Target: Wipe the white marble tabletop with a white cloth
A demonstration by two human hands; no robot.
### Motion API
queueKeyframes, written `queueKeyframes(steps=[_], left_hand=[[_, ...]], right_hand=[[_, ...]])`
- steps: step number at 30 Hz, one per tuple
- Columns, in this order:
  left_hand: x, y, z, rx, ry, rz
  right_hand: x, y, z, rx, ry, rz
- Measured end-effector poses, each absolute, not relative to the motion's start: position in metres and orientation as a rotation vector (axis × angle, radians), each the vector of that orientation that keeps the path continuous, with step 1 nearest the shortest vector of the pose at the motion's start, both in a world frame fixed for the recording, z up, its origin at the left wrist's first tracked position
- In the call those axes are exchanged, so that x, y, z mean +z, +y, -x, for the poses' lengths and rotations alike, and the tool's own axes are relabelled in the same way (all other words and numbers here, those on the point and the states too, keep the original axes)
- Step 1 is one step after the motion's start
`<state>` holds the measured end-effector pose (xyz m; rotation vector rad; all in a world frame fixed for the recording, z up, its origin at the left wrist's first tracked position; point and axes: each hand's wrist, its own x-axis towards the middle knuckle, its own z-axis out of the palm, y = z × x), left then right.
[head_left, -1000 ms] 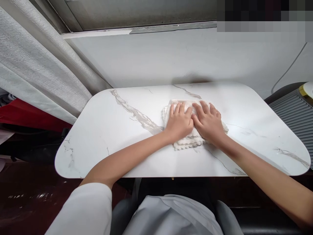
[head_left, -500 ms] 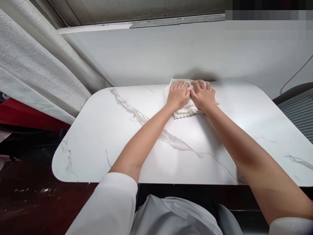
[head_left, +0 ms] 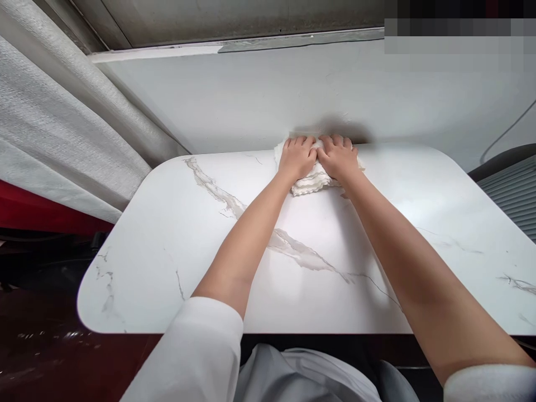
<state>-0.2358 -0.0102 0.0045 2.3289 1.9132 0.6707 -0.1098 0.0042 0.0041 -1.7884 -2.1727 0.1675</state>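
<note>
A folded white cloth (head_left: 312, 183) with frilly edges lies on the marble-patterned white table (head_left: 301, 296), against its far edge by the wall. My left hand (head_left: 298, 157) presses on the cloth's left part, its fingers bent over the far side and gripping it. Beside it, my right hand (head_left: 338, 156) holds the right part the same way, with the two thumbs close together. Both arms reach straight out over the tabletop. Much of the cloth is hidden beneath my hands.
Behind the table rises a pale wall (head_left: 234, 100) with a ledge above it. A whitish curtain (head_left: 62, 111) hangs at the left, over something red (head_left: 42, 209). To the right are a ribbed grey object (head_left: 513, 192) and a thin cable (head_left: 508, 131).
Both hands and the cloth have shifted slightly left along the table's far edge. My view has tilted a little, so the table's near edge sits lower.
</note>
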Motion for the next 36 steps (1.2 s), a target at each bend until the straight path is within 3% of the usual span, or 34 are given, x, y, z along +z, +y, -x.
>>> queueKeyframes(steps=[8,28,36], left_hand=[[0.004,-0.009,0.251,0.674,1.900,-2.338],[0.000,-0.056,0.281,0.747,1.949,-2.252],[0.003,-0.115,0.280,0.648,1.857,-2.329]], right_hand=[[-0.001,0.006,0.126,0.026,-2.203,1.839],[-0.009,-0.040,0.152,0.089,-2.223,1.669],[-0.013,-0.101,0.134,-0.167,-2.406,1.412]])
